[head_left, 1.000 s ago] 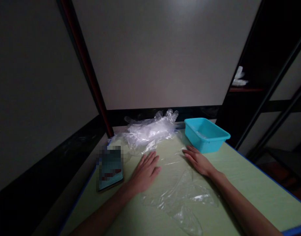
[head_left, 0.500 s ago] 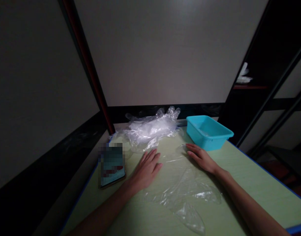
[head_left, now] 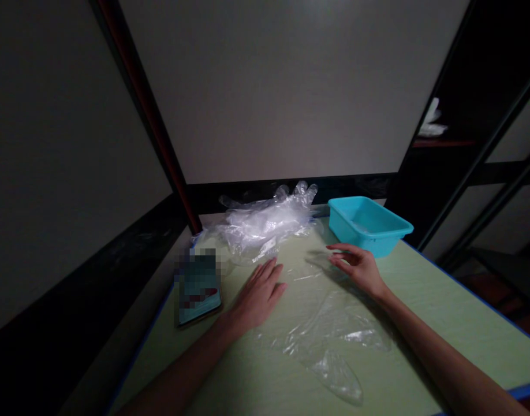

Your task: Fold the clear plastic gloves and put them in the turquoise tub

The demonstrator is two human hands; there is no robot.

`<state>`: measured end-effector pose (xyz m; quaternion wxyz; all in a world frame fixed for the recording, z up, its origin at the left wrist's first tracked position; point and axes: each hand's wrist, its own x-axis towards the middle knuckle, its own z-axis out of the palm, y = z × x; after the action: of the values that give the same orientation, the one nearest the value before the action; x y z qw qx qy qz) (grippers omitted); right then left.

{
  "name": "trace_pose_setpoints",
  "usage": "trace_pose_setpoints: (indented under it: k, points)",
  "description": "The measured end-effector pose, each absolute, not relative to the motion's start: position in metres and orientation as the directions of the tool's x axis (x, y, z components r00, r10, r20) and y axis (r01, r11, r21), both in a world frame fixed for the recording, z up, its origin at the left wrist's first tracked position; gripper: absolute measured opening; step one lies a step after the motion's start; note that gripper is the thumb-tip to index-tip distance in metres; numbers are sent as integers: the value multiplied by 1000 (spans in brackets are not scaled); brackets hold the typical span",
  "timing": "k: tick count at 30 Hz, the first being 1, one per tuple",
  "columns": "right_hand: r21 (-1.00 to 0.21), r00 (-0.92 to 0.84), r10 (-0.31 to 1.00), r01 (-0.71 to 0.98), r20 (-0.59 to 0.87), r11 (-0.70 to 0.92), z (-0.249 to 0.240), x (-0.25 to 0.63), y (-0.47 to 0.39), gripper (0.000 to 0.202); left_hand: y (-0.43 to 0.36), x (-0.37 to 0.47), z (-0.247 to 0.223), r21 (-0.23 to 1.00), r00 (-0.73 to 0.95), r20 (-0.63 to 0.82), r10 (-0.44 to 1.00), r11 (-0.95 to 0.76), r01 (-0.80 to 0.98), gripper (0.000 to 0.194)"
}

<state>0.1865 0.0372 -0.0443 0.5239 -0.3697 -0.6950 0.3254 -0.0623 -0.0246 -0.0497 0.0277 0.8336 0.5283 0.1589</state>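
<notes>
A clear plastic glove [head_left: 329,335] lies spread on the pale green table [head_left: 425,323], its fingers pointing towards me. My left hand [head_left: 258,294] rests palm down beside the glove's far end, fingers stretched out. My right hand [head_left: 355,268] hovers just above the table in front of the blue basin. Its fingers are bent, with the thumb apart from them and nothing visible between them. Beyond my left hand, a heap of clear plastic gloves [head_left: 269,222] is piled against the wall.
An open turquoise plastic basin [head_left: 364,231] stands at the back right, with something clear inside. A phone [head_left: 200,292], partly blurred out, lies at the left edge. Dark-framed panels [head_left: 273,98] rise behind the table. White items [head_left: 433,124] sit on a shelf at right.
My right hand has lifted off the table and its fingers have bent. My left hand stays flat in place. The view has shifted slightly.
</notes>
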Motion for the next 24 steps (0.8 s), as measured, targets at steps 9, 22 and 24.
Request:
trace_pose_setpoints:
  k: [9,22,24]
  points:
    - [-847,-628,726,195,280,495,-26,198,26,32,-23,-62,-52,224,394,256,883,-451,864,41]
    - [-884,-717,693,272,78,381,-16,203,19,34,-20,-38,-26,287,400,249,882,-462,839,48]
    - [-904,-709,698,228,100,361,-15,205,19,35,-18,-23,-20,292,479,208,853,-522,801,52]
